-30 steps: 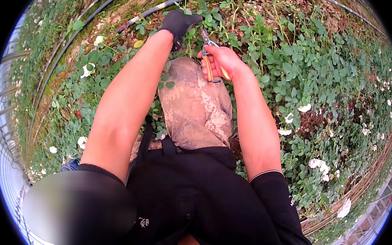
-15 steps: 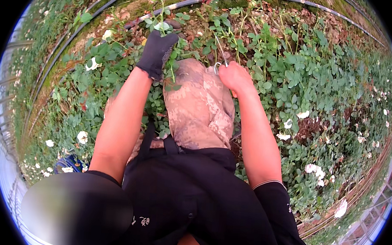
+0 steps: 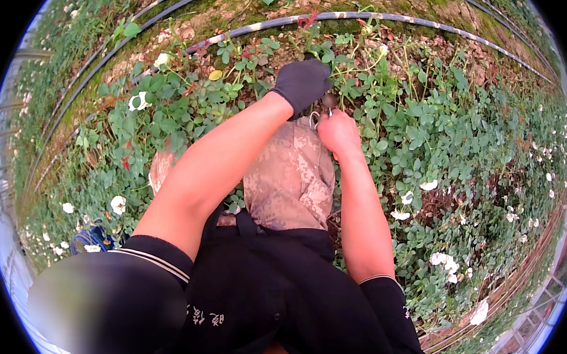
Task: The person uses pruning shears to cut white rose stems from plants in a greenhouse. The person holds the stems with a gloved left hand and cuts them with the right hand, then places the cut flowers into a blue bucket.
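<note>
My left hand [image 3: 303, 83], in a dark glove, is closed among the rose plants just beyond my knee. Its fingers are mostly hidden, and a green rose stem [image 3: 359, 69] runs off to the right beside them. Close by on the near right, my bare right hand [image 3: 339, 134] is closed around what looks like a pair of scissors [image 3: 313, 119]. A pale loop handle and a bit of metal show, while the blades are largely out of sight near the glove. Both hands are over the front end of my camouflage trouser leg [image 3: 287, 177].
Leafy rose bushes [image 3: 453, 128] with white blooms [image 3: 444, 261] spread on both sides. A dark hose [image 3: 369, 16] curves across mossy soil beyond my hands. Something blue [image 3: 93, 239] lies among the plants at lower left.
My left hand has moved right, from beside a leafy sprig to close beside my right hand. The right hand keeps its hold on the scissors, and their long blade is now less visible.
</note>
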### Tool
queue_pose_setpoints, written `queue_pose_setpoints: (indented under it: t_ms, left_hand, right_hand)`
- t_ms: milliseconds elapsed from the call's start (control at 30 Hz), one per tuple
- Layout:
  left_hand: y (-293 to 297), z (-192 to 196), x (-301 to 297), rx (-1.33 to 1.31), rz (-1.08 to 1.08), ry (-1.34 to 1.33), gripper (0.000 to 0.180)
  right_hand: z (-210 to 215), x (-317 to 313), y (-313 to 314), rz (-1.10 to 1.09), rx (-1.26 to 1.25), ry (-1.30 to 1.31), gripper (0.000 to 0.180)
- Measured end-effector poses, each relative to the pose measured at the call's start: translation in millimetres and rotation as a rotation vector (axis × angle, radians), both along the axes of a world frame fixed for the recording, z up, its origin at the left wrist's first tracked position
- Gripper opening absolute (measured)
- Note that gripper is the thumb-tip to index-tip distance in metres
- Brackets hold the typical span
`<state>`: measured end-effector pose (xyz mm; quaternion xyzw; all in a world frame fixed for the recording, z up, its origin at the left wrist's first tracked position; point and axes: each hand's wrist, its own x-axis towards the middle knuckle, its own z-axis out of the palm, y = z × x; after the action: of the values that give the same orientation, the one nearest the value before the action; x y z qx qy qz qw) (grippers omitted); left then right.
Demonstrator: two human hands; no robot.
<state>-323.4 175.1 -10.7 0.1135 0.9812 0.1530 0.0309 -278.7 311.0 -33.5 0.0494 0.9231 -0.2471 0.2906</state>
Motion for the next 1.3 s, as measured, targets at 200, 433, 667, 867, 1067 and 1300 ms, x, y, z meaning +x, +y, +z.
queue_pose_setpoints:
  t_ms: [200, 433, 667, 867, 1067, 1300]
  left_hand:
    - [-43.1, 19.4, 37.0, 0.742, 0.531, 0.171, 0.032]
    - [-55.0, 109.5, -79.7, -0.079, -0.088, 0.060, 0.037]
    - [-5.5, 130.0, -115.7, -0.785, -0.363, -0.203, 0.027]
    - [-1.1, 124.9, -128.8, -0.769, -0.465, -0.262, 0.029]
    - [21.9, 116.2, -128.9, -0.856, -0.660, -0.211, 0.029]
    - [31.9, 118.8, -122.5, -0.856, -0.685, -0.275, 0.026]
  right_hand:
    - [35.6, -9.9, 27.3, -0.012, -0.194, -0.116, 0.040]
    - [22.1, -41.6, 0.9, 0.141, 0.278, 0.266, 0.048]
    - [36.1, -55.0, -8.1, 0.221, 0.316, 0.324, 0.038]
    - [44.0, -69.8, -5.6, 0.274, 0.288, 0.281, 0.039]
    - [41.9, -72.4, -2.9, 0.265, 0.268, 0.279, 0.038]
    - [58.0, -67.0, -5.1, 0.272, 0.264, 0.237, 0.039]
